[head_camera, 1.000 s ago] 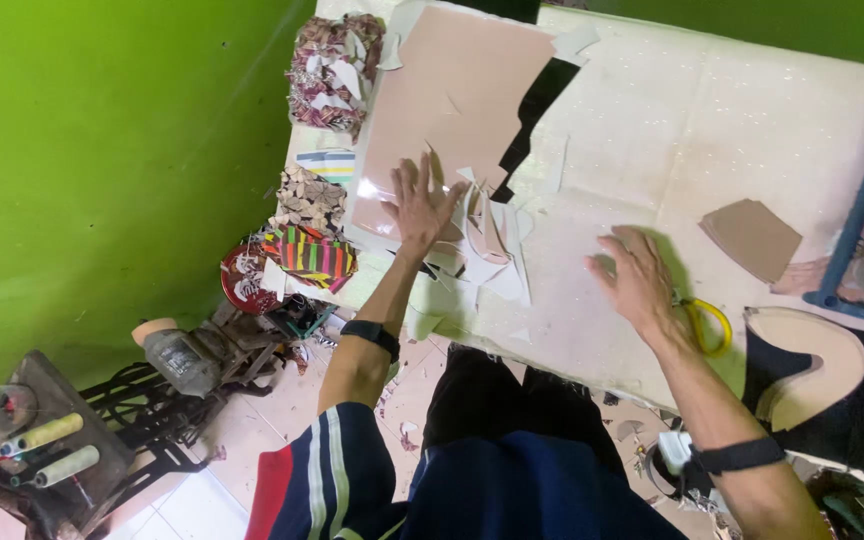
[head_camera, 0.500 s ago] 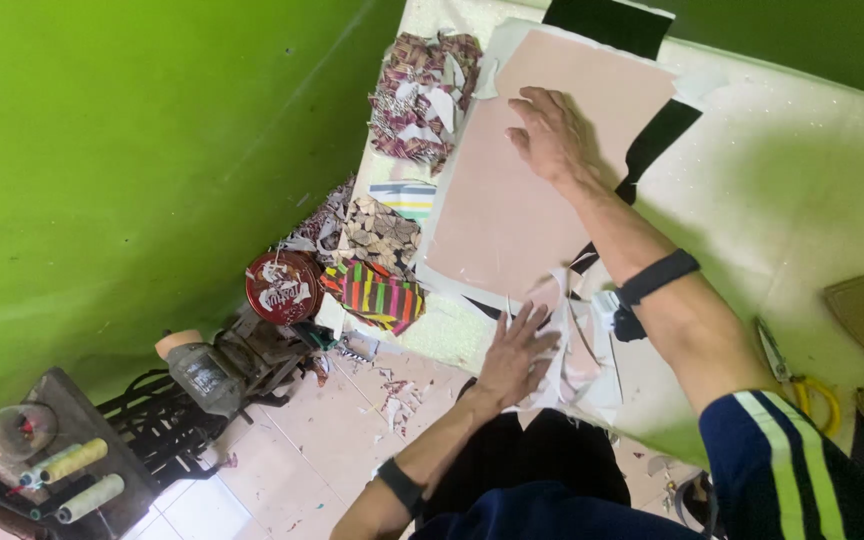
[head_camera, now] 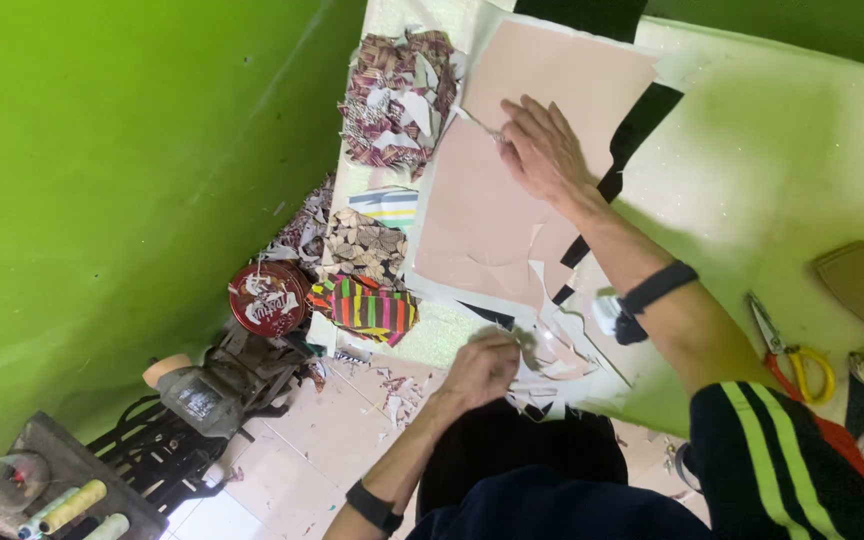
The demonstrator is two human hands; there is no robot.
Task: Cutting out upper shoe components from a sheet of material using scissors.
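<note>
The big pink paper sheet (head_camera: 532, 170) lies flat on the pale green table (head_camera: 772, 150). The right hand (head_camera: 542, 150) rests on it with fingers spread, lower on the sheet than half a second ago. The left hand (head_camera: 482, 368) has curled shut on white paper scraps (head_camera: 552, 350), it seems. Left of that hand sit a striped cloth bundle (head_camera: 364, 308) and a round red tin (head_camera: 267, 298).

Black wristbands, navy jersey, green-striped sleeve with red trim
</note>
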